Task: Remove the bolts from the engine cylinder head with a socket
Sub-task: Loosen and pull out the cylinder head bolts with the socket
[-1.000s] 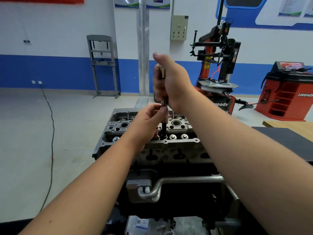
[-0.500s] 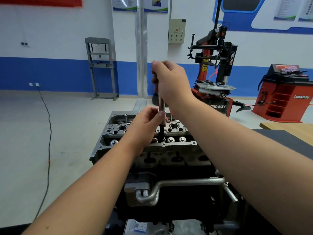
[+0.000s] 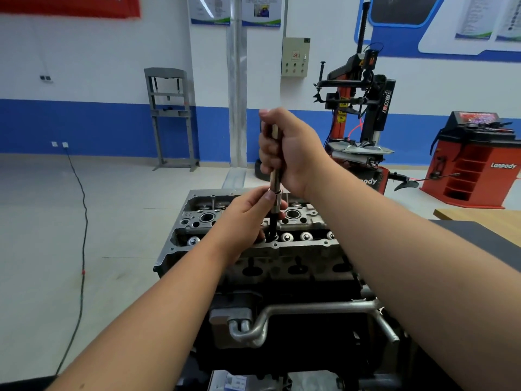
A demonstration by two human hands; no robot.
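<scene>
Socket tool (image 3: 275, 190) upright btwn right hand (image 3: 290, 149) above, left hand (image 3: 248, 214) below.

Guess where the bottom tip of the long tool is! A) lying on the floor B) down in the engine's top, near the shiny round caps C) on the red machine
B: the tool stands upright, its dark tip in the cylinder head.
</scene>
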